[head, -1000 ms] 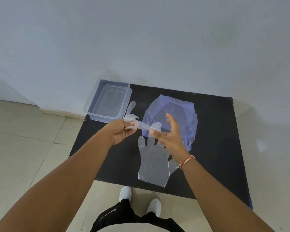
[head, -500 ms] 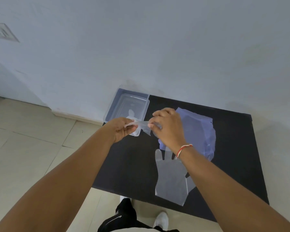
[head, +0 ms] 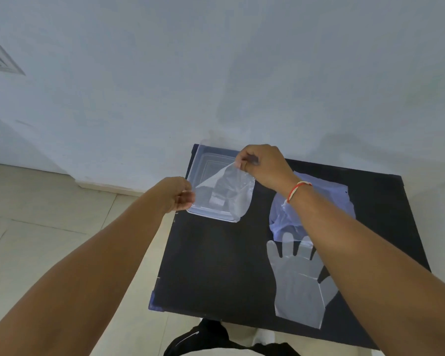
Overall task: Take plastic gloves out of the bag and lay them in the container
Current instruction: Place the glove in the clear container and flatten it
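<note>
Both hands hold one clear glove (head: 225,194) stretched over the container (head: 208,163), which sits at the far left corner of the black table (head: 211,265) against the wall (head: 216,73). The left hand (head: 176,194) pinches the glove's near left edge between thumb and fingers; the right hand (head: 261,165), with a red-and-white thread (head: 297,191) at the wrist, pinches its far corner, raised above the container's far side. The sheet hangs between them, its lower edge reaching the container's near rim. To the right, the bluish bag (head: 319,199) lies crumpled on the table, partly under the right forearm. A second glove (head: 297,283) lies flat nearer the person, fingers pointing toward the bag, touching it.
</note>
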